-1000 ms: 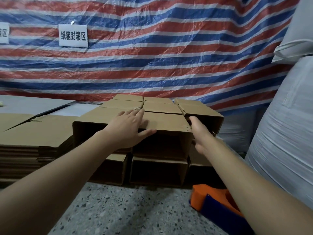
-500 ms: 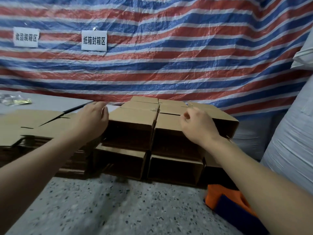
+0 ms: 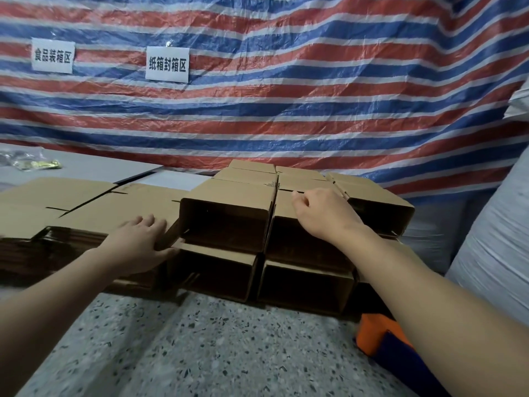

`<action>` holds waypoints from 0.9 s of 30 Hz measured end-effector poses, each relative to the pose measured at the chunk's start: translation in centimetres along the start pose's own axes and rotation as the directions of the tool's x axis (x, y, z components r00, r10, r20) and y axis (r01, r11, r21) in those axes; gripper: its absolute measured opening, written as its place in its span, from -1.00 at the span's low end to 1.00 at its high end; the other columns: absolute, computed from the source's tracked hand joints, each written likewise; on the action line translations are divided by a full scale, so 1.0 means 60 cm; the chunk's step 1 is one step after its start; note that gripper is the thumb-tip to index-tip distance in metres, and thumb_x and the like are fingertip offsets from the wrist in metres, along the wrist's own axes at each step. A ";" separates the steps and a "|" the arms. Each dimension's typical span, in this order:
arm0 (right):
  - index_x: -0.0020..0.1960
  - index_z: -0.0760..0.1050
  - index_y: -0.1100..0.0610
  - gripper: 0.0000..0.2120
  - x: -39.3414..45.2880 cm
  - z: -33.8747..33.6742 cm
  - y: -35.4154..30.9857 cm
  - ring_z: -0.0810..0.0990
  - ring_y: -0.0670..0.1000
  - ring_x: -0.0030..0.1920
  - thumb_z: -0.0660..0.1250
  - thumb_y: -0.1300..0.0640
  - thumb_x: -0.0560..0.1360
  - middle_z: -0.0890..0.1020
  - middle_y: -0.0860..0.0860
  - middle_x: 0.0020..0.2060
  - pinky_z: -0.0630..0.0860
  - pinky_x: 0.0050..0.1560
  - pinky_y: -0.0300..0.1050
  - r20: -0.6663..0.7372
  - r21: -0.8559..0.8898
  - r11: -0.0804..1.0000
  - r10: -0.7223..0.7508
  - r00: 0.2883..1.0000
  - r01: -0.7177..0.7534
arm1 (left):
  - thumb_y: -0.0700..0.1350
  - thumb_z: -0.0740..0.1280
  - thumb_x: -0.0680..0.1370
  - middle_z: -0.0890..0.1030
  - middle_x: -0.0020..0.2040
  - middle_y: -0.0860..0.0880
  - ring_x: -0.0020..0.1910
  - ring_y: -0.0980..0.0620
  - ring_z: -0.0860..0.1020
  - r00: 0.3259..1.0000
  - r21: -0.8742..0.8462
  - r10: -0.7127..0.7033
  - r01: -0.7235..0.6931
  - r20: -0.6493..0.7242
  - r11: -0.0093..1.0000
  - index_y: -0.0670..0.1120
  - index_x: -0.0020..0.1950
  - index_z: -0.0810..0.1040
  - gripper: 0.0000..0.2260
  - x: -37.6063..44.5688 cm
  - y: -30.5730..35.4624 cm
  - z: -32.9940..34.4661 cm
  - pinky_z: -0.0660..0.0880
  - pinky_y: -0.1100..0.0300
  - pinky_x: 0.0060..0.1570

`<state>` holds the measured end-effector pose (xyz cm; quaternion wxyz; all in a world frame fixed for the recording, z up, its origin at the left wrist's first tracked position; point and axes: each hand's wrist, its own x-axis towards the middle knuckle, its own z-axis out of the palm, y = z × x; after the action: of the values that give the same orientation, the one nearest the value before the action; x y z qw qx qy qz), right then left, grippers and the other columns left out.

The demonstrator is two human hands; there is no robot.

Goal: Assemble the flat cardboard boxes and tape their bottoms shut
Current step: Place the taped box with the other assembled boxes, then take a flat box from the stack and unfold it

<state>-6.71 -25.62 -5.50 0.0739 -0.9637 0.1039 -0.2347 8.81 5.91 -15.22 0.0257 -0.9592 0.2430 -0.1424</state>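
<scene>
Several assembled cardboard boxes (image 3: 229,196) lie in two layers on the speckled floor, open ends facing me. To their left is a pile of flat cardboard boxes (image 3: 86,207). My left hand (image 3: 140,245) rests on the right end of that pile with its fingers laid flat on the top sheet. Its thumb reaches toward the lower left box (image 3: 217,270). My right hand (image 3: 320,216) sits on top of the upper middle box (image 3: 286,233) with curled fingers, and I see nothing in them. An orange and blue tape dispenser (image 3: 380,336) lies on the floor under my right forearm.
A striped red, white and blue tarp (image 3: 286,96) with two paper signs (image 3: 167,64) hangs behind the boxes. A grey table surface (image 3: 94,167) with a small plastic bag (image 3: 31,161) is at the back left. White wrapped bales (image 3: 492,253) stand on the right. Speckled floor (image 3: 214,348) lies in front.
My left hand has moved down and to the right, from the pile's upper edge onto its right end beside the boxes. My right hand has stayed curled on the upper box.
</scene>
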 end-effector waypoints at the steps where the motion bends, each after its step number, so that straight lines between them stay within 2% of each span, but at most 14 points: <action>1: -0.31 0.36 0.12 -0.50 0.001 0.001 0.001 0.55 0.13 -0.14 0.00 -0.13 0.68 0.58 0.09 -0.23 0.55 -0.02 0.05 -0.007 0.015 1.000 0.001 1.000 -0.001 | 0.38 0.09 0.53 0.46 0.23 -0.02 0.24 -0.06 0.44 1.000 0.004 0.004 -0.004 -0.017 1.000 0.03 0.34 0.33 -0.44 -0.001 0.000 0.001 0.40 0.06 0.22; 5: -0.35 0.38 0.14 -0.47 0.001 0.005 0.007 0.54 0.11 -0.25 0.03 -0.12 0.68 0.55 0.08 -0.32 0.57 -0.05 0.08 -0.028 0.068 0.998 0.011 1.000 -0.009 | 0.24 0.13 0.59 0.50 0.19 0.00 0.20 -0.04 0.47 0.994 -0.007 -0.010 0.009 -0.110 1.000 0.03 0.29 0.38 -0.61 -0.013 0.002 -0.003 0.44 0.06 0.15; 9: -0.36 0.40 0.16 -0.46 0.002 0.005 0.009 0.54 0.10 -0.26 0.04 -0.12 0.68 0.56 0.08 -0.33 0.57 -0.08 0.07 -0.047 0.103 0.995 0.015 0.999 -0.010 | 0.22 0.17 0.60 0.51 0.17 0.03 0.17 -0.02 0.48 0.991 -0.008 -0.003 0.002 -0.135 1.000 0.03 0.26 0.39 -0.65 -0.028 0.004 -0.006 0.44 0.10 0.08; 13: -0.36 0.42 0.16 -0.44 0.004 0.005 0.011 0.55 0.10 -0.25 0.04 -0.13 0.68 0.57 0.08 -0.33 0.57 -0.07 0.07 -0.051 0.104 0.995 0.014 0.999 -0.008 | 0.13 0.22 0.60 0.53 0.23 -0.04 0.20 -0.07 0.47 0.989 -0.070 -0.019 0.009 -0.144 0.997 -0.06 0.28 0.43 -0.64 -0.037 0.002 -0.007 0.44 0.04 0.16; 18: -0.34 0.45 0.16 -0.43 0.002 0.006 0.014 0.53 0.06 -0.30 0.02 -0.14 0.68 0.58 0.07 -0.33 0.52 -0.14 0.04 -0.028 0.110 0.994 0.014 1.000 -0.011 | 0.08 0.23 0.62 0.51 0.36 -0.13 0.31 -0.14 0.47 0.977 -0.243 -0.100 0.052 -0.187 0.969 -0.11 0.41 0.45 -0.58 -0.055 0.003 -0.042 0.41 -0.02 0.25; 20: -0.31 0.48 0.18 -0.43 0.004 0.004 0.013 0.56 0.08 -0.25 0.02 -0.15 0.68 0.59 0.08 -0.31 0.54 -0.09 0.06 -0.022 0.100 0.995 0.019 1.000 -0.017 | -0.03 0.25 0.63 0.56 0.29 -0.21 0.23 -0.23 0.53 0.932 -0.357 -0.165 0.041 -0.324 0.933 -0.10 0.40 0.48 -0.64 -0.063 -0.001 -0.069 0.47 -0.08 0.14; 23: -0.27 0.49 0.15 -0.45 0.006 -0.003 0.009 0.60 0.10 -0.11 0.01 -0.18 0.67 0.60 0.06 -0.27 0.57 0.04 0.10 -0.005 0.065 0.997 0.028 1.000 -0.028 | -0.20 0.25 0.62 0.64 -0.02 -0.34 -0.10 -0.35 0.58 0.777 -0.426 -0.264 -0.005 -0.571 0.905 -0.14 0.30 0.56 -0.74 -0.066 0.002 -0.133 0.43 -0.04 -0.20; 25: -0.23 0.48 0.09 -0.49 0.009 -0.012 0.004 0.58 0.13 0.08 0.01 -0.20 0.66 0.59 0.03 -0.21 0.53 0.15 0.12 0.005 0.069 0.996 0.049 0.999 -0.050 | -0.20 0.24 0.63 0.64 -0.09 -0.31 -0.19 -0.32 0.57 0.685 -0.420 -0.254 -0.083 -0.683 0.904 -0.17 0.27 0.57 -0.75 -0.068 0.017 -0.185 0.37 0.01 -0.24; 27: -0.04 0.52 0.08 -0.53 0.018 -0.025 -0.003 0.55 0.13 0.17 0.02 -0.23 0.66 0.61 0.03 -0.06 0.51 0.15 0.12 -0.028 0.141 0.987 0.084 0.996 -0.080 | -0.14 0.20 0.66 0.62 -0.14 -0.19 -0.24 -0.22 0.53 0.635 -0.418 -0.214 -0.189 -0.742 0.889 -0.16 0.28 0.57 -0.74 -0.074 0.042 -0.233 0.39 0.03 -0.26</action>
<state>-6.47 -25.84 -3.67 0.1493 -0.9469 0.1280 -0.2544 -0.08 6.08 -3.27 -0.3086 -0.7841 0.2501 -0.4769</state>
